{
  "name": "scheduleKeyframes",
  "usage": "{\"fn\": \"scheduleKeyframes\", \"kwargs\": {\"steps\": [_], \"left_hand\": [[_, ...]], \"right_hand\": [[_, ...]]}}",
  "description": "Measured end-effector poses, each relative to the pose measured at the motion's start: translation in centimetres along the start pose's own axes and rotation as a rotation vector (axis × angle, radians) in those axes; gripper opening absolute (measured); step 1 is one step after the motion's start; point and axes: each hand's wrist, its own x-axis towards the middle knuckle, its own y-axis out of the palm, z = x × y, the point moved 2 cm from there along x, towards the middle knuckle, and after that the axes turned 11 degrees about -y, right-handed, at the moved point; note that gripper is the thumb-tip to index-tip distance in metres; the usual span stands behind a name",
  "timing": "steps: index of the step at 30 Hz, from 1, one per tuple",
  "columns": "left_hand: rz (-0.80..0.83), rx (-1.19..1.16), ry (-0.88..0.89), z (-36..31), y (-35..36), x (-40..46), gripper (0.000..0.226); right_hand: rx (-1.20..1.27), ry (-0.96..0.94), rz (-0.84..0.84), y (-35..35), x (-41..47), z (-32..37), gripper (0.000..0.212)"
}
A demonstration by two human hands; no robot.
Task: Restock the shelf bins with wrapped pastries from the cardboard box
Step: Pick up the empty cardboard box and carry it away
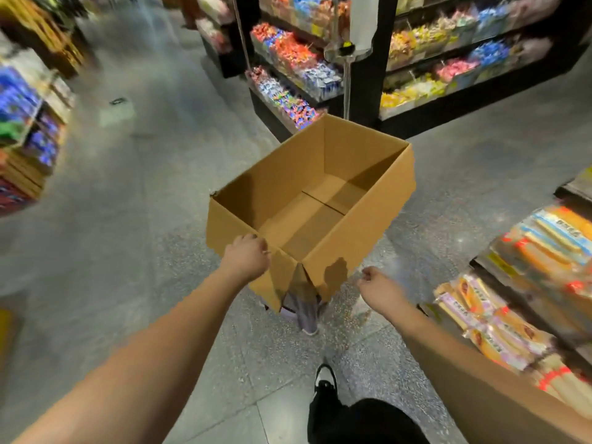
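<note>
Cardboard box (pixel 320 200) hangs open-topped over the speckled grey floor (pixel 160 193) of a shop aisle, tilted, and nothing shows on its bare bottom panels. The left hand (pixel 246 256) grips the box's near rim at its left corner, fingers curled over the edge. The right hand (pixel 378 285) is just beside the near right corner, apart from the cardboard, its fingers curled in on nothing. A torn flap hangs at the near end between the two hands. Wrapped pastries (pixel 499 325) lie stacked in the shelf bins (pixel 541 277) at the right, beside the right forearm. Beyond the box stands a black shelving unit (pixel 365 88) filled with colourful wrapped sweets. A black-and-white shoe (pixel 325 378) shows on the floor below.
</note>
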Motion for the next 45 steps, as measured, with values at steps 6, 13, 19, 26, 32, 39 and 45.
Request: {"fn": "scheduleKeyframes", "kwargs": {"steps": [6,13,19,26,32,39,45], "left_hand": [[0.002,-0.009,-0.065,2.6,-2.3,11.4,0.035],[0.045,-0.034,-0.159,5.8,-3.5,22.4,0.049],[0.081,0.004,-0.119,6.1,-2.5,31.2,0.057],[0.328,-0.199,-0.059,5.6,-0.6,40.4,0.047],[0.309,-0.135,0.039,6.6,0.9,43.3,0.037],[0.359,-0.172,0.086,7.4,0.9,43.4,0.038],[0.338,-0.241,0.146,9.5,-0.7,38.9,0.039]], "right_hand": [[0.118,0.162,-0.143,-0.1,10.0,3.2,0.069],[0.263,0.426,-0.274,0.2,18.4,4.6,0.076],[0.375,0.566,-0.362,3.1,22.1,5.0,0.068],[0.341,0.724,-0.509,5.2,22.7,4.8,0.058],[0.111,0.782,-0.537,5.6,23.3,4.8,0.039],[0.163,0.744,-0.592,5.8,22.2,6.0,0.04],[0.239,0.703,-0.697,7.3,16.4,7.5,0.038]]}}
